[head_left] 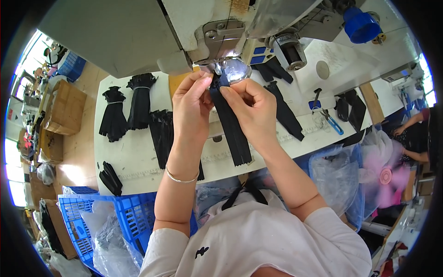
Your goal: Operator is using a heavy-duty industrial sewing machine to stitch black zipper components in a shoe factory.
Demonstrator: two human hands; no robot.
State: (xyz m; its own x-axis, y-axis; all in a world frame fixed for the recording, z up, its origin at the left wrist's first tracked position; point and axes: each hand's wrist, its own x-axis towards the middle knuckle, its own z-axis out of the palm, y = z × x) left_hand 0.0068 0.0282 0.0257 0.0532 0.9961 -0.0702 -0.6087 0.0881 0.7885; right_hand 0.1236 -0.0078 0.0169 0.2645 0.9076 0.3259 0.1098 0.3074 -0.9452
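Both hands meet just below the lit head of a sewing machine [224, 39]. My left hand [191, 106] pinches the top end of a black zipper [231, 131], thumb and forefinger pressed together. From the other side my right hand [254, 108] grips the same end between thumb and bent fingers. The zipper's long tapes hang down over the white table [214, 161] toward me. My fingertips partly hide the exact spot they hold. Left of my left forearm lie bundles of black zippers [140, 101], some tied. More black zippers [287, 113] lie right of my right hand.
Blue-handled thread snips [333, 123] lie at the table's right. A blue plastic crate [134, 217] with clear plastic bags stands below left. Below right is a blue bin [334, 175], beside a spinning pink fan [385, 175]. Another person's arm [410, 123] shows far right.
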